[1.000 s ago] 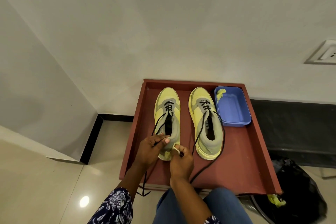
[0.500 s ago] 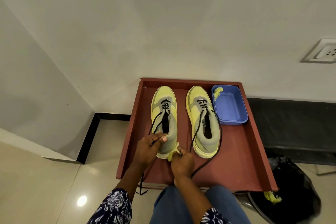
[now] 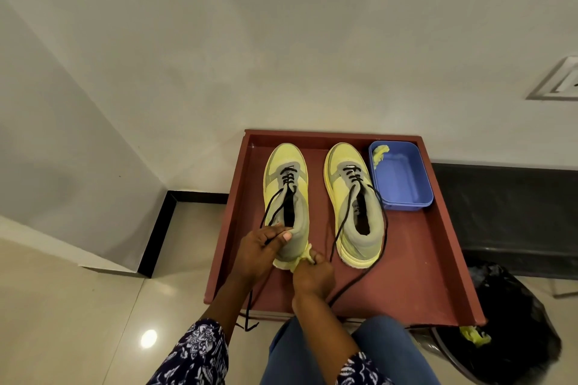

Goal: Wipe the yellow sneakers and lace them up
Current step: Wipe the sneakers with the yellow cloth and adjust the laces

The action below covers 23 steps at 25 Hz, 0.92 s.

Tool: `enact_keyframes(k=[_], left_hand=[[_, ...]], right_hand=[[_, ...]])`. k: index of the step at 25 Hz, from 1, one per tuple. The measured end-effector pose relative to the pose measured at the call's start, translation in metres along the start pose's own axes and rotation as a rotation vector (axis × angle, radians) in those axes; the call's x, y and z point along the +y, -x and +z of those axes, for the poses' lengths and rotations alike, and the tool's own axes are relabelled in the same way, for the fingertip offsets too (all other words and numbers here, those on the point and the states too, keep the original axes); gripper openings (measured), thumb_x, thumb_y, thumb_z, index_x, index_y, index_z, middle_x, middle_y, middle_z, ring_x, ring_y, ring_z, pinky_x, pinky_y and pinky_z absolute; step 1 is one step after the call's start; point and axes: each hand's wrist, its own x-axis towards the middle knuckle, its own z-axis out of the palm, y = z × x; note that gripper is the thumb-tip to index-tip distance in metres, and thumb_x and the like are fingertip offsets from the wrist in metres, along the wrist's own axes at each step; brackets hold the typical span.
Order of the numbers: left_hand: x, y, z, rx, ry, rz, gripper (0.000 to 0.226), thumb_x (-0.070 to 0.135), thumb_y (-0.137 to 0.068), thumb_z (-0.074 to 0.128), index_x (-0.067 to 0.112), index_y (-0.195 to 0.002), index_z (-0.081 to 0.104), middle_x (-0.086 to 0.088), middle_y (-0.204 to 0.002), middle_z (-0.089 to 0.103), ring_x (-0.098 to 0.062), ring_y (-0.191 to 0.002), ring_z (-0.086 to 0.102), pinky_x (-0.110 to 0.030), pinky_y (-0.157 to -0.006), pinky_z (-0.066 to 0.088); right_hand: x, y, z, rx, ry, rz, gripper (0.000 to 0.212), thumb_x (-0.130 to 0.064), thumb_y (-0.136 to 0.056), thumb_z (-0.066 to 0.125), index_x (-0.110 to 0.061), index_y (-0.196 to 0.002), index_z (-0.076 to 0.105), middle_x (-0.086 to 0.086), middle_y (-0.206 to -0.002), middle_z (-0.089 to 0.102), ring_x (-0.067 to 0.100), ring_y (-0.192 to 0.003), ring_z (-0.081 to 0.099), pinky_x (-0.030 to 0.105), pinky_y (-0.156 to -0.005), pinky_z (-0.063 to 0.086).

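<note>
Left grip (image 3: 261,248) clasps grey heel collar of left yellow mesh sneaker (image 3: 286,197), lower centre of frame. Right grip (image 3: 312,275) pinches small yellow cloth wad (image 3: 301,259) against that heel. Right yellow sneaker (image 3: 355,200) just beside, untouched. Both stand in red-brown shallow tray (image 3: 438,259). Black laces (image 3: 359,272) threaded only through front eyelets, ends trailing loose. Judgement: wiping underway, lacing mostly left. Blue plastic tub (image 3: 403,178) at tray's upper right.

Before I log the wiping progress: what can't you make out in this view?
- Heel of the left sneaker: covered by the left hand and right hand.
- Yellow cloth: mostly hidden in the right hand.
- Wall socket: cut off by the right edge.
- Black bag: contents too dark.
</note>
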Motion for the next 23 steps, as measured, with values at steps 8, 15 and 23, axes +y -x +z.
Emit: enact_keyframes(k=[8,15,23], left_hand=[[0.0,0.001,-0.001,0.014,-0.028,0.024,0.021,0.015,-0.087,0.061,0.016,-0.106,0.069,0.0,-0.107,0.068,-0.009,-0.102,0.062,-0.01,-0.082,0.048],[-0.003,0.016,-0.007,0.149,-0.071,0.026,0.023,0.011,-0.086,0.061,0.011,-0.108,0.068,0.005,-0.112,0.062,-0.006,-0.105,0.057,-0.005,-0.083,0.045],[0.015,0.01,0.007,0.169,-0.59,0.191,0.024,0.01,-0.087,0.058,0.001,-0.108,0.067,-0.011,-0.121,0.061,-0.019,-0.107,0.059,-0.019,-0.091,0.043]], right_hand=[[-0.037,-0.035,-0.014,-0.261,0.151,-0.18,0.037,0.006,-0.081,0.046,-0.014,-0.103,0.07,0.006,-0.103,0.071,0.018,-0.087,0.061,0.032,-0.08,0.052],[0.006,-0.01,-0.015,-0.282,0.137,-0.201,0.039,0.004,-0.087,0.048,-0.015,-0.118,0.063,0.001,-0.111,0.067,0.012,-0.095,0.058,0.022,-0.084,0.048],[0.002,-0.014,-0.01,-0.339,0.036,-0.094,0.032,0.001,-0.087,0.051,-0.013,-0.112,0.066,0.004,-0.107,0.068,0.019,-0.095,0.062,0.025,-0.079,0.05]])
